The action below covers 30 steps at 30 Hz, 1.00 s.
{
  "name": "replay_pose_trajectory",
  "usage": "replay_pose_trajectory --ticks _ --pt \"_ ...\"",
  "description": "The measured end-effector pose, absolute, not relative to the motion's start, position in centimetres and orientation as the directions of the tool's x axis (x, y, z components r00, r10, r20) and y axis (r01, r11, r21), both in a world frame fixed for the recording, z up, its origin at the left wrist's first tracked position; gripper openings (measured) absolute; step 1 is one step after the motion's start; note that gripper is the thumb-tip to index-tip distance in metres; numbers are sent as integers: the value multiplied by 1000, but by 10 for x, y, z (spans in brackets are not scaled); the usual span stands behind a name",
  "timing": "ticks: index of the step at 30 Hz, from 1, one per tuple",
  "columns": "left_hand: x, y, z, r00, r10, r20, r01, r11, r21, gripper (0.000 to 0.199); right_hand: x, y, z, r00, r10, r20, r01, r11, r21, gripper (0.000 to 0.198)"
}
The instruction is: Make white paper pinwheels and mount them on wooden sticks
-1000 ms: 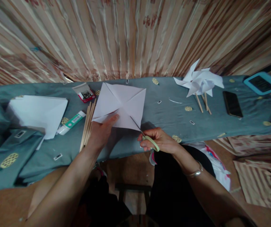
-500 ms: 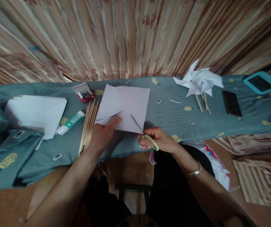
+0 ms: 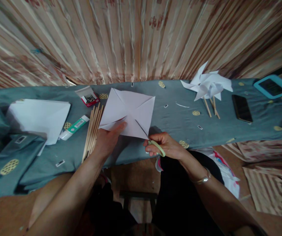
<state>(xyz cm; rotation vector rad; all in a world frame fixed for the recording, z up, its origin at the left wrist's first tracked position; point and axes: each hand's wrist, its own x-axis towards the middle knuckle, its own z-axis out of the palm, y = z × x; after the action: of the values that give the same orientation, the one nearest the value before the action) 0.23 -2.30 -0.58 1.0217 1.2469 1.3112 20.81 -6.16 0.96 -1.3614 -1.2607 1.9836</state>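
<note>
Left hand (image 3: 107, 139) pinning creased square white paper sheet (image 3: 128, 111) near front edge of grey-blue clothed table (image 3: 175, 121); right hand (image 3: 164, 146) clenched on green-handled scissors (image 3: 153, 141), blades in paper corner; glue tube label (image 3: 75, 127) unreadable

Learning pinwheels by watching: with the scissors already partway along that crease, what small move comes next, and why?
Probably stop snipping: the scissors in the right hand have cut up the diagonal crease nearly to the centre of the paper square, which the left hand steadies.
</note>
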Motion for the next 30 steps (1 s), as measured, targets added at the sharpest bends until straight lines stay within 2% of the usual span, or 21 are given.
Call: replay_pose_trajectory --ticks 4,9,18,30 --pt "6 -27 3 -105 991 -78 -99 68 993 35 208 -61 10 -412 747 -522 129 -520 -845 50" --pt "7 -31 15 -100 986 -137 56 143 988 25 208 -61 11 -399 751 -526 115 -528 -841 50" --pt "8 -29 11 -92 993 -79 2 79 997 29 207 -61 9 -397 757 -519 102 -525 -845 50" --pt "8 -30 9 -101 991 -90 -21 88 996 29 206 -61 9 -360 773 -522 80 -532 -843 49"
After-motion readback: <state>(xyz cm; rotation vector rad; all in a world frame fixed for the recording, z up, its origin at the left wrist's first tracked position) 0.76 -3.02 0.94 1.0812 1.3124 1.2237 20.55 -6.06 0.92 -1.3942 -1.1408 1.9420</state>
